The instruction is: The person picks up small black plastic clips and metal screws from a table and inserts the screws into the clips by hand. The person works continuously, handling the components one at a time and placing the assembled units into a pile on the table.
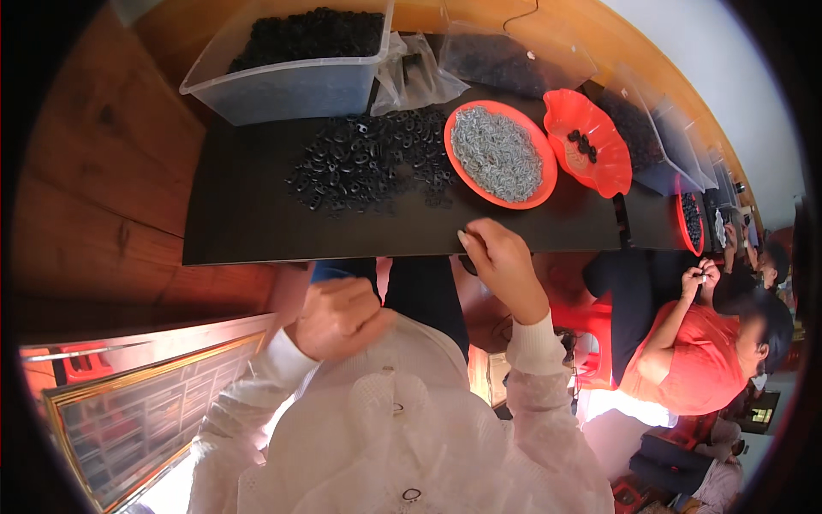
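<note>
My left hand (342,317) is over my lap, just below the table's front edge, slightly blurred, with its fingers curled in; what it holds, if anything, is hidden. At the table edge my right hand (498,261) has its fingers bent and closed, and nothing can be made out in them. Beyond the hands spreads a loose pile of small black oval parts with holes (360,163). To its right stands a red round dish (543,182), filled with small silvery metal pieces (497,154). Beside that is a wavy-rimmed red dish (604,176) holding a few black parts.
A large clear bin (291,94) of black parts stands at the back left, with a crumpled plastic bag (415,77) beside it. More clear bins (518,64) line the back. At right sits a co-worker in a red shirt (693,360). A wooden wall (103,146) borders the left.
</note>
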`<action>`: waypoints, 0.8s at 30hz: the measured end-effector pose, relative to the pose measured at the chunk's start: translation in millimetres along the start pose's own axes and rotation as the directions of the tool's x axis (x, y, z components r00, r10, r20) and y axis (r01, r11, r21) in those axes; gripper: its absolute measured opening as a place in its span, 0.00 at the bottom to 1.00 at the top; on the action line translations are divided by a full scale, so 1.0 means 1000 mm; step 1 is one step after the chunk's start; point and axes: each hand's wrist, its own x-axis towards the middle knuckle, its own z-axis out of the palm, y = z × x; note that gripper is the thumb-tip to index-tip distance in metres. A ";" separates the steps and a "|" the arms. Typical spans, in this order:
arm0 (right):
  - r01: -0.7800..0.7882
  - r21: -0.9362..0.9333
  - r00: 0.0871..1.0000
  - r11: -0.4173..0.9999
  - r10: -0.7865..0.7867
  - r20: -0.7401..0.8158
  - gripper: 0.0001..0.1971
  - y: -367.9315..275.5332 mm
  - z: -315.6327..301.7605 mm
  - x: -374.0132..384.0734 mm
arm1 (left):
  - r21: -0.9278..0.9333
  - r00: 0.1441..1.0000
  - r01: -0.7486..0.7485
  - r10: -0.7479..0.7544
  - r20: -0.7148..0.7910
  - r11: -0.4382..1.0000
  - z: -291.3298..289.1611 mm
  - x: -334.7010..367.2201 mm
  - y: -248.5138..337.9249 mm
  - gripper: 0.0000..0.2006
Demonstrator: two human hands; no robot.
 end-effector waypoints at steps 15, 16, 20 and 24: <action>0.114 0.053 0.993 0.992 -0.115 0.027 0.16 -0.021 0.035 0.060 | -0.149 0.988 0.154 -0.148 0.055 0.977 0.003 0.048 -0.020 0.10; 0.077 0.140 0.993 0.987 -0.088 0.079 0.15 -0.026 0.021 0.056 | -0.151 0.986 0.166 -0.159 0.057 0.975 -0.001 0.046 -0.020 0.10; 0.118 0.349 0.993 0.930 -0.100 -0.070 0.20 -0.050 -0.033 0.040 | -0.225 0.976 0.207 -0.218 -0.023 0.952 -0.040 0.032 -0.013 0.09; 0.301 0.096 0.865 0.949 -0.229 -0.446 0.19 -0.067 -0.089 0.027 | -0.234 0.896 -0.001 -0.103 -0.433 0.972 -0.085 0.054 0.011 0.07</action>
